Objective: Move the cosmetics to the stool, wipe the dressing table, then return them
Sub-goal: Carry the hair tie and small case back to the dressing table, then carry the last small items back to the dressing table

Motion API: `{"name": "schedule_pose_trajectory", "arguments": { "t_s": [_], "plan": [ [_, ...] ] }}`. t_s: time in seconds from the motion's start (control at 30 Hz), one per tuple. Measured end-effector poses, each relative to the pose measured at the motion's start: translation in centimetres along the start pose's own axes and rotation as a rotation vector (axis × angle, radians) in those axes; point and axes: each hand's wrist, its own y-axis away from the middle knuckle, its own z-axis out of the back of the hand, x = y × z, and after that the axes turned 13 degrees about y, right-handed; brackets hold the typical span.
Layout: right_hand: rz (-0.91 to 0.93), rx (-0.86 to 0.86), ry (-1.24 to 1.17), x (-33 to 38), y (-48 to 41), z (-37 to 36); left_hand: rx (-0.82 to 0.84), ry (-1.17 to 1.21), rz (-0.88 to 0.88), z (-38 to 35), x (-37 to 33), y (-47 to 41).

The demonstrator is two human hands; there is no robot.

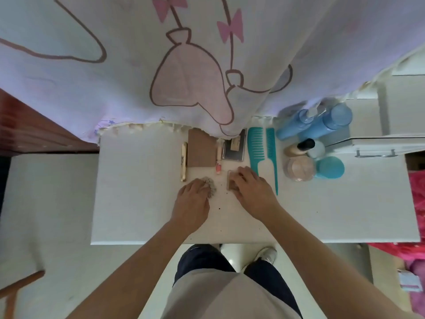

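Both my hands lie on the white dressing table [142, 203]. My left hand [192, 199] covers a small ridged grey round object [211, 186], fingers curled over it. My right hand [249, 188] grips a small clear rectangular case [230, 183]. Behind them lie a gold tube [184, 161], a brown palette [200, 149], a pink lip tube [218, 163] and a grey compact [234, 148]. Two teal combs [256, 148] lie to the right. Blue bottles [322, 122], a black-capped bottle [299, 147], a powder jar [299, 168] and a blue-lidded jar [330, 168] stand at the far right.
A white curtain with pink bows [184, 65] hangs over the table's back edge. A white drawer unit with a handle [374, 154] stands at the right, pink cloth [418, 196] beyond it. A wooden stool corner [20, 284] shows at lower left. Dark specks dot the tabletop.
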Motion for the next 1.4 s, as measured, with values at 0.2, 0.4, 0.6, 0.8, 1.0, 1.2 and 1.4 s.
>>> {"name": "schedule_pose_trajectory", "arguments": {
  "t_s": [0.2, 0.4, 0.6, 0.8, 1.0, 1.2, 1.4],
  "plan": [
    [-0.071, -0.079, -0.102, -1.3, 0.0, 4.2, -0.088, -0.005, 0.005, 3.2, -1.4, -0.4],
    [-0.034, -0.376, -0.096, -3.7, 1.8, 11.7, -0.400, -0.062, 0.080, 7.8, -6.5, 1.9],
    [0.169, -0.492, -0.140, -2.5, 5.7, 14.2, -0.730, -0.076, 0.258, 7.5, -12.7, 11.4],
    [0.527, -0.567, -0.147, 4.3, 11.6, 13.6, -0.898, -0.122, 0.597, 5.9, -15.9, 25.6],
    [0.742, -0.642, -0.145, 15.6, 18.3, 15.0, -1.110, -0.204, 0.790, 7.1, -15.3, 40.4],
    [0.962, -0.741, -0.146, 33.3, 26.1, 16.5, -1.345, -0.254, 0.927, 7.1, -12.1, 58.0],
    [1.144, -0.743, -0.106, 51.9, 35.0, 15.3, -1.475, -0.263, 1.077, 7.3, -7.3, 74.9]
  ]
}}
